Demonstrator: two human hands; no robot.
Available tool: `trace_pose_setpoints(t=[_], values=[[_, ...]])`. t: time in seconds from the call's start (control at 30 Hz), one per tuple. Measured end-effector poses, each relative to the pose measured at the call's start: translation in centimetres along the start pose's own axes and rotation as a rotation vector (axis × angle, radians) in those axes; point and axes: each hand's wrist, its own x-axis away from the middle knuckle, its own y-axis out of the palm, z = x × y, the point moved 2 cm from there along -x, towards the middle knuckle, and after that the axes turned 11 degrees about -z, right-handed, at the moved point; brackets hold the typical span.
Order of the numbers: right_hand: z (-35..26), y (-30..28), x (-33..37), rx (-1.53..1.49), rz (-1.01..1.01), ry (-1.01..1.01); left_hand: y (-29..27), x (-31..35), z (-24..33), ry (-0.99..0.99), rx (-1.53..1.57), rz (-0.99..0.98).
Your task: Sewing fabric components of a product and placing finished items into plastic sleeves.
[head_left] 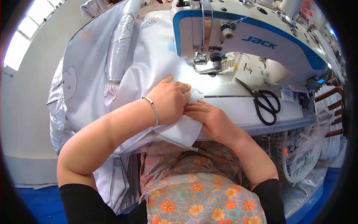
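Observation:
A large pale, shiny fabric with printed line drawings covers the left of the sewing table and hangs over its front edge. Bent over the fabric's right edge, my left hand has its fingers curled on the cloth; a bracelet circles its wrist. My right hand meets it from the right, its fingers pressed together on the same edge, where a corner of cloth drops below. Just beyond both hands is the presser foot area of a white and blue sewing machine. The fingertips are partly hidden.
Black-handled scissors lie on the table right of my hands, beside a small white label. A clear rolled plastic bundle rests on the fabric. Plastic bags hang at the right, near a brown wooden chair back.

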Motion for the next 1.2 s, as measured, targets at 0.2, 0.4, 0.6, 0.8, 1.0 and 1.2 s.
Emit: trace_pose_setpoints(t=[0.2, 0.4, 0.6, 0.8, 1.0, 1.2], values=[[0.2, -0.7, -1.5, 0.036, -0.002, 0.001, -1.8, 0.1, -1.6, -0.018, 0.17, -0.169], [-1.7, 0.6, -1.7, 0.047, 0.053, -0.028, -2.3, -0.5, -2.4, 0.018, 0.554, -0.136], [-4.0, 3.5, -1.8, 0.402, 0.381, -0.303, -2.1, -2.1, -2.5, 0.033, 0.525, -0.274], [-4.4, 5.7, 2.2, 0.082, 0.42, -0.258, -0.1, -0.9, 0.7, -0.182, 0.077, -0.262], [-2.8, 4.4, 3.8, 0.032, 0.16, -0.03, 2.0, -0.3, 2.8, -0.069, -0.173, -0.013], [-2.0, 1.8, 1.4, 0.031, 0.128, -0.036, 0.9, -1.1, 1.3, 0.015, -0.198, 0.091]])
